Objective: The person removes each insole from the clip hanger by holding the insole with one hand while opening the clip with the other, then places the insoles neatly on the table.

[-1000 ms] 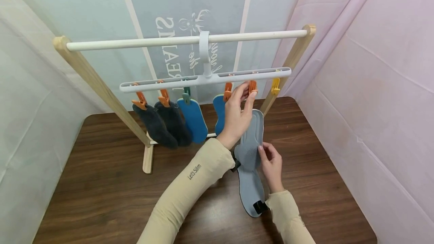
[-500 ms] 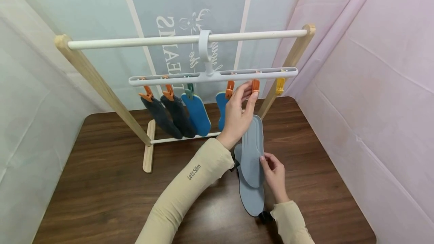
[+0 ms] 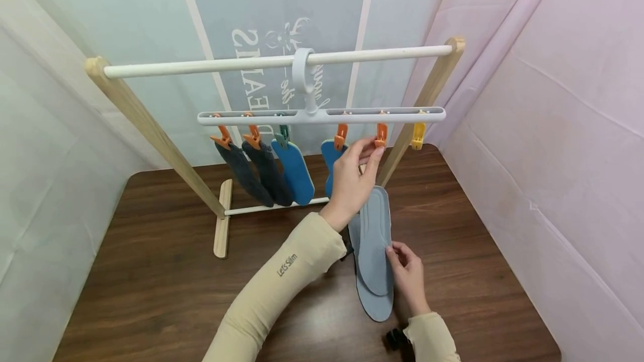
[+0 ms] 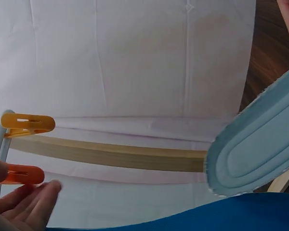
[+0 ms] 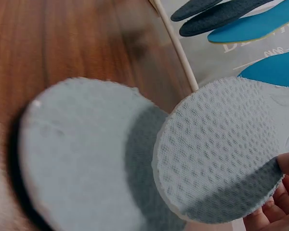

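At the right part of the hanger bar point(image 3: 322, 116), my left hand point(image 3: 349, 180) holds an orange clip point(image 3: 380, 134) between thumb and fingers. The same clip point(image 4: 24, 174) shows in the left wrist view, with fingertips below it. My right hand point(image 3: 408, 272) pinches a grey insole point(image 3: 374, 244) by its right edge, heel end up and apart from the clip. Right behind it, a second grey insole point(image 3: 376, 307) lies lower, partly covered. In the right wrist view the held insole point(image 5: 216, 154) shows its textured front end, thumb on top and fingers beneath.
Two dark socks point(image 3: 244, 175) and two blue insoles point(image 3: 297, 175) hang from clips to the left; my left hand partly hides one blue insole. A yellow clip point(image 3: 418, 136) hangs at the right end. The wooden rack point(image 3: 156, 133) stands on the brown table point(image 3: 166, 295).
The hanger has swung rightward and levelled. My right hand has moved down with the grey insole, which has turned more upright and slid farther below the clip. My left hand stays at the orange clip.
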`<state>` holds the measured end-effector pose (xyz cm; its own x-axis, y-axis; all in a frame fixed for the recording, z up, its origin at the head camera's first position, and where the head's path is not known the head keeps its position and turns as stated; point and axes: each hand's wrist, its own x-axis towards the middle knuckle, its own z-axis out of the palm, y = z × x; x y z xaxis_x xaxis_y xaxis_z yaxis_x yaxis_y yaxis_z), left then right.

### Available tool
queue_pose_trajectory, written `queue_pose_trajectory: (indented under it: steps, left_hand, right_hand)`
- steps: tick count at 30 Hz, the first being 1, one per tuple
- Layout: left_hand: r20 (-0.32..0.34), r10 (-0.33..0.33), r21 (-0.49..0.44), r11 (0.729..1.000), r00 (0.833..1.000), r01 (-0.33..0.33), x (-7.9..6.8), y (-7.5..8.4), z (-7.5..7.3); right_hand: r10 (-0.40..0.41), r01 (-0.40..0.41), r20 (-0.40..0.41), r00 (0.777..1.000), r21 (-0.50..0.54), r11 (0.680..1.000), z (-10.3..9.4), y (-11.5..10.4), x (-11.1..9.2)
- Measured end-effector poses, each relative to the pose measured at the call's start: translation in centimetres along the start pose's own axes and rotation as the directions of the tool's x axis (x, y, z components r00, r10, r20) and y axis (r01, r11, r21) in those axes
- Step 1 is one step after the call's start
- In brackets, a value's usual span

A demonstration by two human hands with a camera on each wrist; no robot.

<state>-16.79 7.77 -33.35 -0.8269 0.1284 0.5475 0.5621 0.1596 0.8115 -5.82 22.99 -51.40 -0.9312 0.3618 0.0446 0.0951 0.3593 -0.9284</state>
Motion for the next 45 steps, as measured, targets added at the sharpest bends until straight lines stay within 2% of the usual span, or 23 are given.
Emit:
queue_pose_trajectory:
  steps: [4,9,12,14,19,25,29,36,41,45]
  left_hand:
    - [0.055,-0.068,0.000,0.998,0.996,0.068,-0.2,0.1,-0.2]
    - [0.141,-0.149,0.016,0.989,0.979,0.148,-0.3,0.1,-0.5]
    - [0.169,-0.170,0.043,0.985,0.971,0.165,-0.4,-0.1,-0.5]
    - [0.167,-0.163,0.067,0.986,0.973,0.153,-0.5,-0.2,-0.6]
    - [0.095,-0.108,0.132,0.987,0.990,0.095,-0.6,-0.5,-1.0]
    - [-0.044,0.004,0.174,0.985,0.999,0.004,-1.1,-1.0,-1.5]
    - [-0.142,0.081,0.186,0.981,0.987,-0.054,-1.2,-1.1,-1.8]
    - [-0.251,0.150,0.149,0.982,0.956,-0.115,-1.3,-1.5,-2.4]
    - [-0.312,0.200,0.142,0.976,0.929,-0.163,-1.6,-2.0,-2.5]
    - [-0.335,0.209,0.133,0.976,0.919,-0.173,-1.8,-2.4,-2.7]
  right_hand:
    - [0.015,-0.015,0.003,1.000,0.022,1.000,0.1,0.2,-0.4]
    - [0.048,-0.049,0.014,0.999,0.039,0.998,0.2,0.4,-0.6]
    - [0.068,-0.068,0.025,0.997,0.007,0.998,0.4,0.8,-0.6]
    - [0.073,-0.072,0.033,0.997,-0.018,0.997,0.5,1.1,-0.7]
    - [0.080,-0.077,0.053,0.995,-0.062,0.995,0.6,1.3,-0.7]
    - [0.105,-0.098,0.073,0.992,-0.105,0.990,0.4,1.2,-0.8]
    - [0.106,-0.095,0.082,0.991,-0.124,0.988,0.3,1.3,-0.7]
    - [0.129,-0.105,0.127,0.984,-0.180,0.978,0.0,1.8,-0.7]
    - [0.127,-0.094,0.143,0.982,-0.217,0.972,-0.2,2.2,-0.5]
    - [0.104,-0.064,0.154,0.983,-0.248,0.967,-0.3,2.4,-0.3]
